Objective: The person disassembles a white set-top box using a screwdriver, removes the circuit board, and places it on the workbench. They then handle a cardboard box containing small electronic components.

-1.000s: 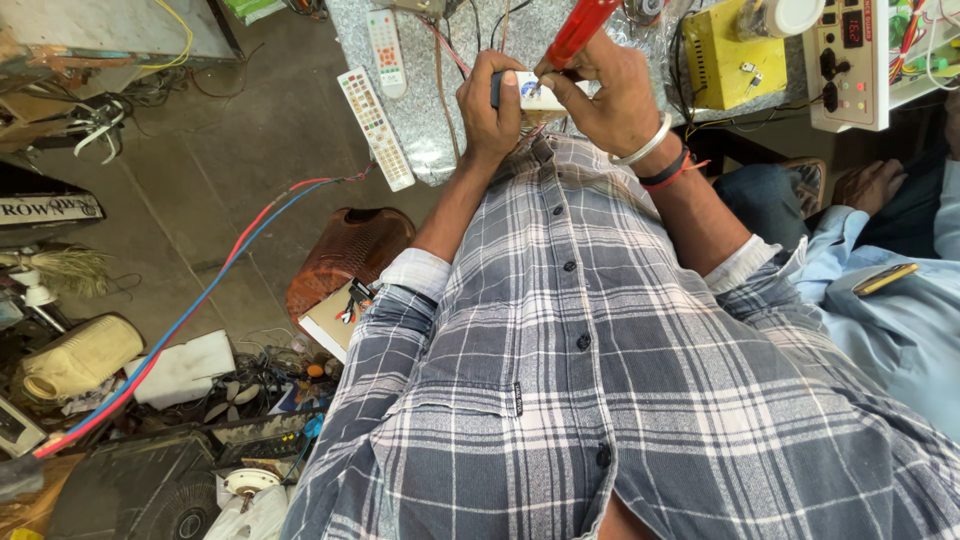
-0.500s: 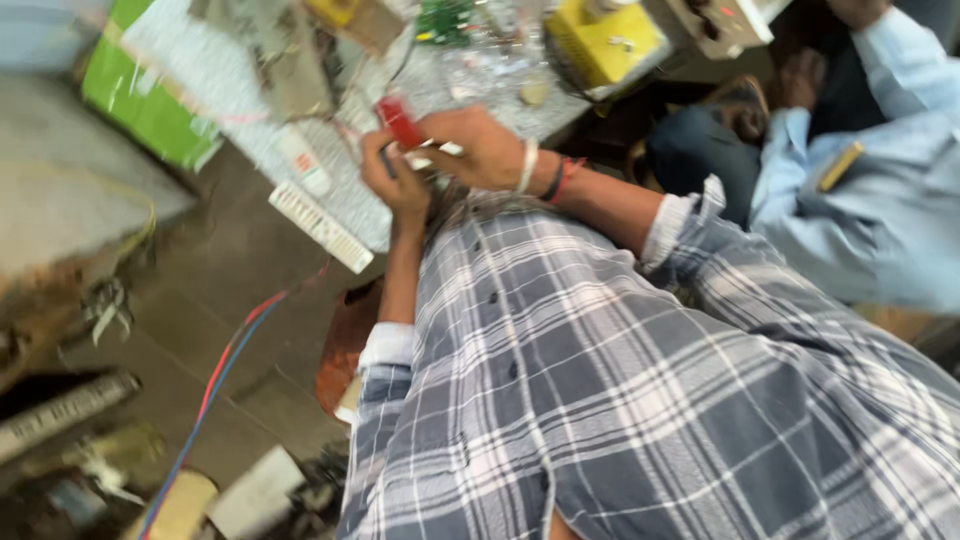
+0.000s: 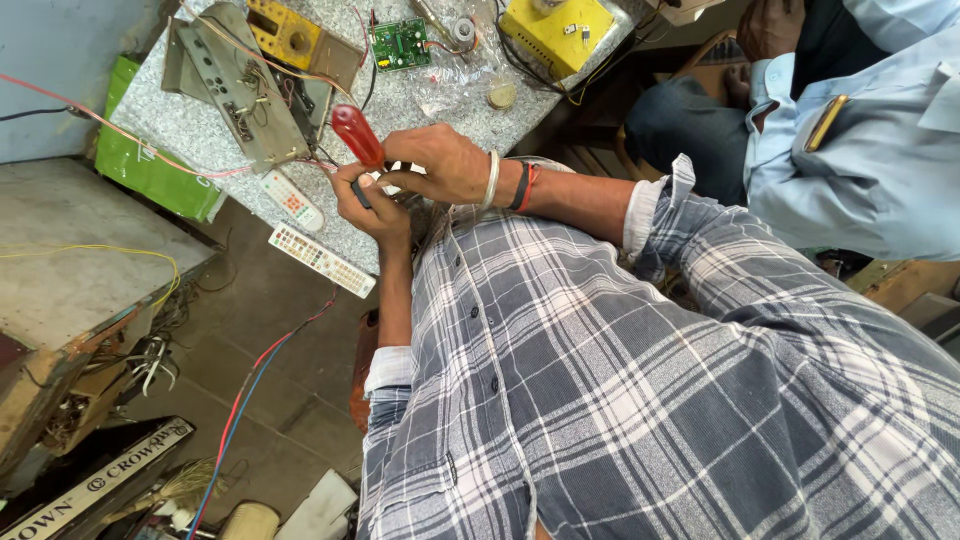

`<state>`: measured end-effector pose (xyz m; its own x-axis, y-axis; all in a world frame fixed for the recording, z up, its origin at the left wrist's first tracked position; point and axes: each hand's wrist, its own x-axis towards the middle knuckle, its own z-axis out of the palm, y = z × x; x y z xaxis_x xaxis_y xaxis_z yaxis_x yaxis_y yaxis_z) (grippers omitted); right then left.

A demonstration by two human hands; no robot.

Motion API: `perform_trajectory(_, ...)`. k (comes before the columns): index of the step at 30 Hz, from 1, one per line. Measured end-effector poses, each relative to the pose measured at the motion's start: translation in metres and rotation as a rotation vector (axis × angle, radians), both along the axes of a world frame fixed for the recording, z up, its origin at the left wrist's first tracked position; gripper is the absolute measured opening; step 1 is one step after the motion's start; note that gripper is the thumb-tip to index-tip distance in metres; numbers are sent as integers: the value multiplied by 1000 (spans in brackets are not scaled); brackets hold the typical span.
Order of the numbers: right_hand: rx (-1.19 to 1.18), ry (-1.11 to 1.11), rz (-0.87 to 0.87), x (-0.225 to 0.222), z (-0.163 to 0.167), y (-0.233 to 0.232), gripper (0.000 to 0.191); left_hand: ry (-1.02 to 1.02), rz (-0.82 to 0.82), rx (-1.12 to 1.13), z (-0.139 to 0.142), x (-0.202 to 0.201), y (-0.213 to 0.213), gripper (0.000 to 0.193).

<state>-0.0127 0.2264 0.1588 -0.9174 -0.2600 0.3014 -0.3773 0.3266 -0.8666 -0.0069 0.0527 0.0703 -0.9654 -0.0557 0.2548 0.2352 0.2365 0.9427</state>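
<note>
My right hand (image 3: 440, 165), with a bangle and threads at the wrist, grips a red-handled screwdriver (image 3: 357, 135) whose handle points up and to the left. My left hand (image 3: 378, 208) sits just below it, closed around a small white and dark object (image 3: 362, 190) that my fingers mostly hide. Both hands meet at the near edge of a speckled stone tabletop (image 3: 420, 95). The screwdriver's tip is hidden between my hands. My checked shirt fills the lower part of the view.
On the table lie two white remote controls (image 3: 292, 200) (image 3: 322, 262), a metal chassis with wiring (image 3: 235, 85), a green circuit board (image 3: 400, 45) and a yellow box (image 3: 555, 30). A person in a light blue shirt (image 3: 860, 150) sits at right. Red and blue wires (image 3: 250, 400) run across the floor.
The view has swung and tilted, so the table now sits upper left. My hands stay together on the screwdriver and the small object, now lower and nearer my chest.
</note>
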Motion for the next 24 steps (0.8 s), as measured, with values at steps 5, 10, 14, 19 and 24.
perform_trajectory(5, -22, -33, -13, 4, -3, 0, 22, 32, -14, 8, -4, 0, -1, 31)
perform_trajectory(10, -12, -23, -52, -1, -8, -1, 24, 10, 9, -9, -8, -1, -1, 33)
perform_trajectory(14, 6, -41, 0, 2, -8, 1, 24, 42, -16, 0, -7, 0, -1, 32)
perform_trajectory(19, -4, -38, -13, 3, -5, 1, 23, 27, -16, 35, -4, -2, 1, 31)
perform_trajectory(24, 7, 84, 13, -2, 0, 5, 22, 39, -11, 7, 0, -1, 4, 30)
